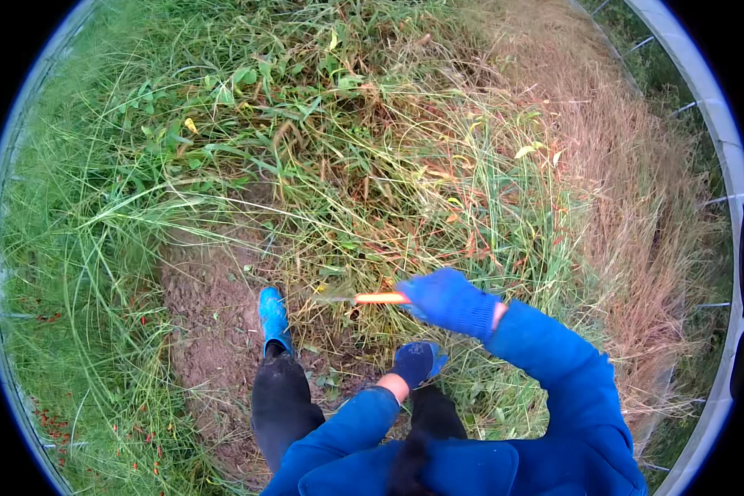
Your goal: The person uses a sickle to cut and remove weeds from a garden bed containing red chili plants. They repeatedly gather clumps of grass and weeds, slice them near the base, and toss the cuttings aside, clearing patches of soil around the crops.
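My right hand, in a blue knit work glove, grips the bright orange handle of a hand tool. The handle points left. Its thin metal end is smeared by motion, so its shape cannot be made out. Matted grass and weeds lie under and beyond the tool. Lower down, my left hand, in a dark and light blue glove, is at my right leg. Most of its fingers are hidden, and nothing shows in it.
My left foot, in a blue boot, stands by bare brown soil. Tall green grass grows on the left, with small red fruits low down. Dry brown grass fills the right, before a pale curved frame.
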The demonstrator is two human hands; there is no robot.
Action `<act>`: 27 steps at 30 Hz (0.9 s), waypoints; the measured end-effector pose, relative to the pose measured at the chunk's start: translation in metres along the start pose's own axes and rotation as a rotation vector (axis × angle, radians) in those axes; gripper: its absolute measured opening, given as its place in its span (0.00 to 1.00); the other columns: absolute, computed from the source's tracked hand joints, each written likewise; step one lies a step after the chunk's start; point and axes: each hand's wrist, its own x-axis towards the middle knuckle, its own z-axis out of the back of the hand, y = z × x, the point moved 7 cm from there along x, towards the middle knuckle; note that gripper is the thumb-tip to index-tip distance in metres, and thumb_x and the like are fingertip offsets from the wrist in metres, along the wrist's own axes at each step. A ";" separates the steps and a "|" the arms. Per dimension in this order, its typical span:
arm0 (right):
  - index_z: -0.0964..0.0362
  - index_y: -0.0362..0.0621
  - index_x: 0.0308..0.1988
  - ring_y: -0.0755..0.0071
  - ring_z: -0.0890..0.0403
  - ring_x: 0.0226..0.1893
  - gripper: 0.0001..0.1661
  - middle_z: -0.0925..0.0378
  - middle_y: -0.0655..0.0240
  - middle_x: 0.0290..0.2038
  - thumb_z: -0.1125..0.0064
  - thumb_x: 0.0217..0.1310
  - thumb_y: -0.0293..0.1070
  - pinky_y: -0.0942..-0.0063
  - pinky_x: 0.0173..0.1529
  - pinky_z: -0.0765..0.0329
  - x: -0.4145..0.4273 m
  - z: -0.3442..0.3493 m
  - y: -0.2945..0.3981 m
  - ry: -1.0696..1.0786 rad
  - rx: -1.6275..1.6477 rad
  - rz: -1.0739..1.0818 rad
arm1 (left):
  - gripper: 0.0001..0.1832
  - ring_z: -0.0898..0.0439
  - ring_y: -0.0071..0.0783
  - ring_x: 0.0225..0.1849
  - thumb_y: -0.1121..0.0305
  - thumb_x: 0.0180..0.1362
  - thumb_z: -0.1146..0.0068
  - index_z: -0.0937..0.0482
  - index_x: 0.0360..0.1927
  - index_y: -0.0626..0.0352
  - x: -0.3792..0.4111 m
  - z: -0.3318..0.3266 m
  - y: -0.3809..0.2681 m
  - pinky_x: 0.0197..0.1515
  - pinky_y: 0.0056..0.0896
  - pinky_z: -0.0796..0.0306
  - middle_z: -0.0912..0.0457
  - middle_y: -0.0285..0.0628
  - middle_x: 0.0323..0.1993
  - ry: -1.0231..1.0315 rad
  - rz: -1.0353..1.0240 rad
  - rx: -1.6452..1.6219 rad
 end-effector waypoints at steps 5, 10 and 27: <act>0.30 0.52 0.40 0.57 0.20 0.25 0.09 0.23 0.64 0.27 0.54 0.64 0.40 0.57 0.27 0.25 0.156 -0.122 0.034 0.019 -0.115 0.303 | 0.21 0.19 0.54 0.38 0.48 0.56 0.46 0.18 0.39 0.56 0.006 -0.029 0.010 0.42 0.51 0.26 0.17 0.53 0.36 -0.170 -0.020 -0.167; 0.28 0.51 0.42 0.57 0.18 0.27 0.11 0.21 0.61 0.28 0.50 0.64 0.42 0.58 0.28 0.24 -0.054 -0.124 -0.206 0.136 0.007 -0.723 | 0.22 0.19 0.51 0.42 0.49 0.57 0.44 0.18 0.44 0.56 0.031 -0.050 0.031 0.45 0.46 0.25 0.18 0.52 0.41 -0.153 0.043 -0.267; 0.31 0.52 0.37 0.52 0.20 0.28 0.17 0.23 0.60 0.28 0.43 0.60 0.53 0.59 0.34 0.25 -0.052 -0.038 -0.176 -0.011 -0.116 -0.327 | 0.37 0.41 0.55 0.67 0.66 0.55 0.37 0.39 0.66 0.61 -0.043 0.073 0.221 0.64 0.53 0.40 0.42 0.57 0.67 -1.197 0.612 -0.023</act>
